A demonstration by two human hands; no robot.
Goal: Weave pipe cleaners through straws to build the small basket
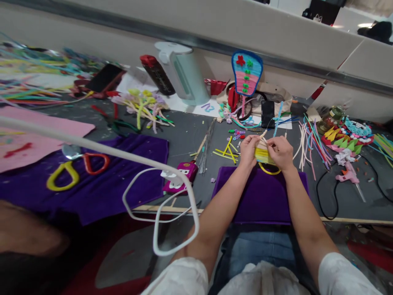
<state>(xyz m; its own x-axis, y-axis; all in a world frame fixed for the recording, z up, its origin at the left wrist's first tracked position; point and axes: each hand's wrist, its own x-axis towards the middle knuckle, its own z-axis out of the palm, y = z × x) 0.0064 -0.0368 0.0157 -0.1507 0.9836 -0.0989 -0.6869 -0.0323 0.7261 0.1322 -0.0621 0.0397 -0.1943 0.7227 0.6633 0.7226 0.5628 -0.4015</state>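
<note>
Between my two hands is a small pipe-cleaner piece [263, 154] with cream rows at the top and yellow rows below. A yellow loop [270, 171] shows at its lower edge. My left hand [249, 150] pinches the upper left side, and my right hand [281, 151] pinches the upper right, by a cream pipe-cleaner end [263, 134]. Below them a purple cloth [260, 196] lies at the table's front edge. Several yellow pipe cleaners [226, 151] lie left of my left hand. A blue pipe cleaner [278, 119] stands up behind the piece.
A decorated pipe-cleaner fan [246, 78] stands behind, near a kettle [190, 78] and bottle [157, 76]. Loose pipe cleaners [311, 141] and a pink glue gun [349, 174] with its cord lie right. Leftward are a power strip [181, 178], scissors [63, 176], a white cable [107, 146] and another person's arm [27, 229].
</note>
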